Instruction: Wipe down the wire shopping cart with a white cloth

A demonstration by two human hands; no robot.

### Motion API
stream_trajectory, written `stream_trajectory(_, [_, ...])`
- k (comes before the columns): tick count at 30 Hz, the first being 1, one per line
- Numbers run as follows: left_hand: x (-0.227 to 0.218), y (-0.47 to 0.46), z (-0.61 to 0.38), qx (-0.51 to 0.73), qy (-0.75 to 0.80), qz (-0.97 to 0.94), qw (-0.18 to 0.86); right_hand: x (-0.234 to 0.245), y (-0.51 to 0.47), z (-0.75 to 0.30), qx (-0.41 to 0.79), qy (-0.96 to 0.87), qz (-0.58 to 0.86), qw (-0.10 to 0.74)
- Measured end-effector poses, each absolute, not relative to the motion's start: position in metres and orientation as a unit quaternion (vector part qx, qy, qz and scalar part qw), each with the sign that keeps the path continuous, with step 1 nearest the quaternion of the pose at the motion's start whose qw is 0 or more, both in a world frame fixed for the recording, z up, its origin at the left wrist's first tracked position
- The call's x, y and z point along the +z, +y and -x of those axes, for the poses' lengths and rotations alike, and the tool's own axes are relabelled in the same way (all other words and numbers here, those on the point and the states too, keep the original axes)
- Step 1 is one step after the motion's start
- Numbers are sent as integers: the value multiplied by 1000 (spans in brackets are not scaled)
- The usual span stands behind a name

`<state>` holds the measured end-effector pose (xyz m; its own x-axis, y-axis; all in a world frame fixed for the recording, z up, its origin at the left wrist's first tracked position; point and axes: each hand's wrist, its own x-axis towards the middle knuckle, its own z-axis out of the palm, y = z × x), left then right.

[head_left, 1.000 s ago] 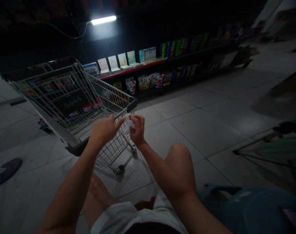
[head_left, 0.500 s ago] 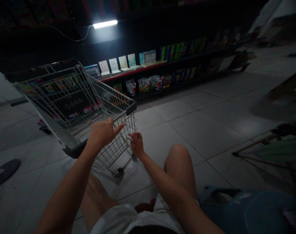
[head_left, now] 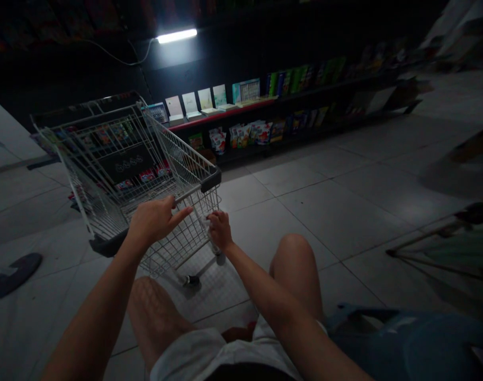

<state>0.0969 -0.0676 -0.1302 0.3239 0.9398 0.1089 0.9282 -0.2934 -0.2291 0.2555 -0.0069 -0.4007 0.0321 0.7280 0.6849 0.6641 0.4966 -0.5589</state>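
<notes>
A grey wire shopping cart (head_left: 186,151) stands close before my knees, its near end toward me. My left hand (head_left: 152,219) is closed over the top rail of that end, thumb stretched along it to the right. At the near right corner, my right hand (head_left: 220,228) has its fingers bent round a small white wad, perhaps cloth or tissue (head_left: 205,219), against the wire side. Its exact kind is too dark to make out. A black caster wheel (head_left: 191,281) shows below the basket.
Behind the cart runs a dark shelf (head_left: 225,110) with upright books and boxes, and bagged goods (head_left: 251,133) below. A tube lamp (head_left: 177,36) lights it. A blue plastic stool (head_left: 416,338) is at my right, near a folding frame with green fabric (head_left: 464,246). A dark round base (head_left: 17,275) lies left.
The cart has turned slightly and its near end has come a little closer to me. My left hand has moved left with the rail; my right hand stays at the corner.
</notes>
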Motion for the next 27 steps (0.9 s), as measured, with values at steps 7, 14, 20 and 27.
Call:
stream_trajectory(7, [-130, -67, -70, 37, -562, 816, 133, -365, 6, -285, -11, -588, 498, 637])
stream_trajectory(14, [-126, -63, -39, 37, -575, 810, 111, -354, 16, -258, -24, -652, 434, 621])
stream_trajectory(20, [-124, -48, -65, 25, -611, 784, 108, -391, -22, -254, 101, -681, 492, 533])
stream_trajectory(27, [-129, -18, -113, -37, -555, 830, 42, -318, -7, -239, 1, -649, 413, 639])
